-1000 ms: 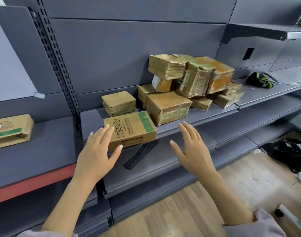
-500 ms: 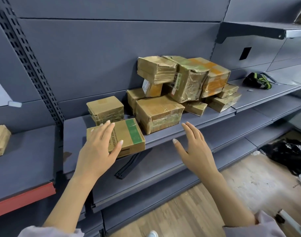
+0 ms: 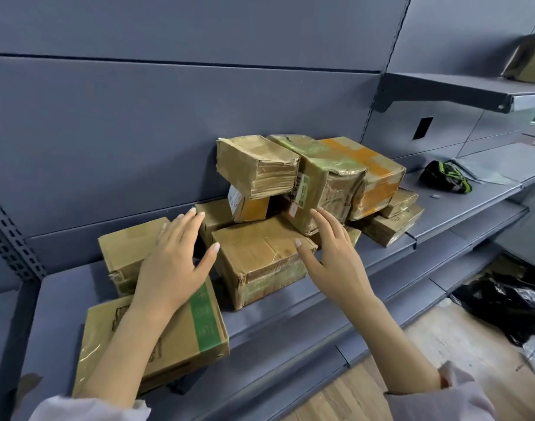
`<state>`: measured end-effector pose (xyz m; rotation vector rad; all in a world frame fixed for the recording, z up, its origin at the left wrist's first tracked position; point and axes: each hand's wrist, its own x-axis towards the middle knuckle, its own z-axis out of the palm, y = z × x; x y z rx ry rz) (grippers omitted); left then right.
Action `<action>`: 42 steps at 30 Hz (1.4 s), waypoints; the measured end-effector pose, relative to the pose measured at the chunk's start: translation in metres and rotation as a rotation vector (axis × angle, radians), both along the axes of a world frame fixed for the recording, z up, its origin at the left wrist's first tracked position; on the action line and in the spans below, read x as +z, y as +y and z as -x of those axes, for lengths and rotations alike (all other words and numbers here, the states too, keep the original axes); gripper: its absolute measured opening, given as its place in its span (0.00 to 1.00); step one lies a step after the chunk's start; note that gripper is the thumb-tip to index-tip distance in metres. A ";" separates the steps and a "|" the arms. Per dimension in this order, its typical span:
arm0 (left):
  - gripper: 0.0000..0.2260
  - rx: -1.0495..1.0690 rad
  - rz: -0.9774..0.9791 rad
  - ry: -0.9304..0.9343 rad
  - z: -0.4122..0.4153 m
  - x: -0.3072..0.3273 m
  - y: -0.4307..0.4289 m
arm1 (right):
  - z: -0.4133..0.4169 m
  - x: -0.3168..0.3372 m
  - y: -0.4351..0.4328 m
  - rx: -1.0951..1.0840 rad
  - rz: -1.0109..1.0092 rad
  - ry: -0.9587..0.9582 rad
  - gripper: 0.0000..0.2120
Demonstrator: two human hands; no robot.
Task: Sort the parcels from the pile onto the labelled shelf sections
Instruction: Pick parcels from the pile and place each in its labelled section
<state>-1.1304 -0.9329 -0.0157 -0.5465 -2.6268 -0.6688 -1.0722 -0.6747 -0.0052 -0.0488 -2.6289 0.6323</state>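
Item: taped brown parcel (image 3: 260, 256), sitting at the front of the pile (image 3: 330, 180) on the grey shelf (image 3: 387, 256). It is lying directly between the two hands, its long axis running roughly from one to the other. Left hand (image 3: 175, 265) and right hand (image 3: 333, 259) are hovering with fingers straight and spread, gripping nothing. Thumbs are nearing its top edges, contact unclear. Both hands appear equally near.

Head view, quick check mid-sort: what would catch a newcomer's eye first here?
The jumbled pile of taped brown parcels, stacked on the shelf against the back panel. In front of it, the left hand and right hand are open, either side of the front parcel. At lower left lies a flat box with a green stripe.
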 end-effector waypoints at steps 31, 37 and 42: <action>0.30 0.311 -0.628 -0.116 0.012 0.027 0.147 | 0.077 0.022 0.054 0.452 0.582 -0.087 0.34; 0.33 0.322 -0.831 -0.172 0.020 0.037 0.162 | 0.087 0.031 0.048 0.486 0.845 -0.116 0.34; 0.28 0.342 -0.909 -0.168 0.032 0.047 0.169 | 0.092 0.037 0.039 0.478 0.877 -0.142 0.34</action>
